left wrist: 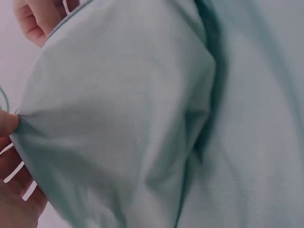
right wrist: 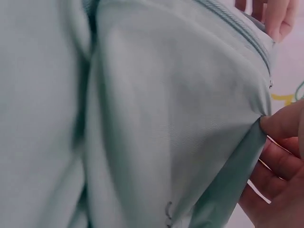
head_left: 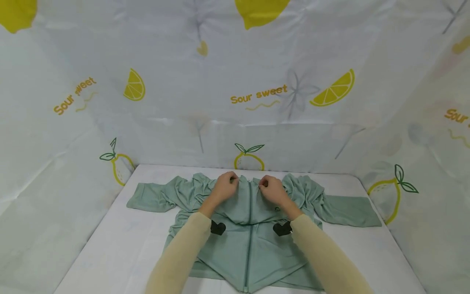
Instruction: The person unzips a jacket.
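Left hand (head_left: 225, 187) and right hand (head_left: 273, 190) are pinching a sage-green zip-front fabric jacket (head_left: 231, 253) at eleven and one o'clock, seemingly straightening it. The next move is probably calling for even tension.

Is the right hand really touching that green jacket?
Touching. The right wrist view shows the right hand pinching the green jacket at its edge.

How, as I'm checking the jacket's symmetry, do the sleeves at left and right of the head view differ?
On the table, the left sleeve stops short of the side edge, while the right sleeve nearly reaches its own. The left sleeve's smooth outer stretch looks shorter than the right sleeve's. The left sleeve's end lies nearer the table's back edge than the right sleeve's. Both are green and wrinkle toward the body of the jacket.
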### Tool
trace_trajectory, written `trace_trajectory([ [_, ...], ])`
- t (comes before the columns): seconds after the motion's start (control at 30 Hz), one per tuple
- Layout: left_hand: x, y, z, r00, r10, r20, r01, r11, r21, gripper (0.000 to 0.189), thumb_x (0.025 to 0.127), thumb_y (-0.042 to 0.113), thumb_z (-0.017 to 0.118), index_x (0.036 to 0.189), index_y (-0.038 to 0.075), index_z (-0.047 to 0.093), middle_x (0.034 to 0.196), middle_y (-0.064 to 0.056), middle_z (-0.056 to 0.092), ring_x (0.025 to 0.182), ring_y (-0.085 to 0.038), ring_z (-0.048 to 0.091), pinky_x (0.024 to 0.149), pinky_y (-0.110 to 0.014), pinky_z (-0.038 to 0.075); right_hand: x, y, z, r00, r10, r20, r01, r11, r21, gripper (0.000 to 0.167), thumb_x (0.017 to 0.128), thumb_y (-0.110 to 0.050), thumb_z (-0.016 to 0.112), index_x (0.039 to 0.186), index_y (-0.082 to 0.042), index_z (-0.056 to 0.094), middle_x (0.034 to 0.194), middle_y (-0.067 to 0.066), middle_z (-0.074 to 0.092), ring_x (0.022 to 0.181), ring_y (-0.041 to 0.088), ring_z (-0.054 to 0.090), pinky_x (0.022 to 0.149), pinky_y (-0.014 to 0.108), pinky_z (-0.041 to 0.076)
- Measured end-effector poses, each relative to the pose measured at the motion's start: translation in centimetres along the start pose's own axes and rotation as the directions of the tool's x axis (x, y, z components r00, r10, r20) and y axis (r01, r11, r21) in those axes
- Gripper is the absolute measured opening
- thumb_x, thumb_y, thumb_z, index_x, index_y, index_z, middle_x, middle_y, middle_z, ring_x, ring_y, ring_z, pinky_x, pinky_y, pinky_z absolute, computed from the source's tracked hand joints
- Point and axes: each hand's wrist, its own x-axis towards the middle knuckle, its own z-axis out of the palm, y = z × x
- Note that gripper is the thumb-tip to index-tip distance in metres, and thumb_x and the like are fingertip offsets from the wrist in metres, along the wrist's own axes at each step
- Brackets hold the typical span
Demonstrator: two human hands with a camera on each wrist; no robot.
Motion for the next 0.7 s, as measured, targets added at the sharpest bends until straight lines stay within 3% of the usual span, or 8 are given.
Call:
trace_trajectory([
  [0.17,-0.2,0.5,-0.7,0.999,-0.045,-0.012,0.044,0.992,-0.118,0.017,0.104,0.013,0.053,0.099,0.005,0.068,0.098,-0.009,0.067,0.084,-0.023,0.061,0.074,-0.041,0.051,-0.1,-0.8,-1.0,0.999,0.033,0.027,-0.035,0.996,0.08,0.011,0.1,-0.006,0.059,0.101,0.0,0.068,0.092,0.011,0.065,0.08,0.022,0.06,0.071,0.039,0.05],
  [0.4,-0.5,1.1,-1.4,0.994,-0.108,0.009,0.108,0.982,-0.158,0.014,0.105,0.012,0.057,0.103,0.004,0.068,0.1,-0.009,0.068,0.087,-0.022,0.06,0.077,-0.039,0.05,-0.4,-2.1,-1.9,0.99,0.088,0.112,-0.103,0.986,0.135,0.029,0.104,-0.02,0.059,0.119,0.003,0.068,0.112,0.017,0.067,0.096,0.029,0.063,0.083,0.046,0.052],
  [0.6,-0.9,1.3,-1.6,0.992,-0.078,0.103,0.091,0.988,-0.128,0.018,0.105,0.023,0.061,0.108,0.007,0.07,0.098,-0.006,0.066,0.08,-0.018,0.056,0.075,-0.037,0.048,-0.7,-2.5,-2.1,0.994,0.022,0.103,-0.037,0.988,0.153,0.024,0.102,-0.02,0.064,0.11,0.0,0.073,0.104,0.012,0.07,0.088,0.023,0.063,0.077,0.04,0.051],
  [0.7,-0.8,1.5,-1.4,0.985,-0.046,0.163,0.065,0.992,-0.11,0.025,0.103,0.03,0.063,0.113,0.009,0.072,0.107,-0.005,0.068,0.089,-0.02,0.06,0.081,-0.039,0.05,-1.2,-2.8,-2.4,0.995,-0.026,0.093,0.01,0.986,0.165,0.021,0.102,-0.017,0.064,0.108,0.0,0.074,0.101,0.011,0.07,0.085,0.021,0.062,0.076,0.039,0.05],
])
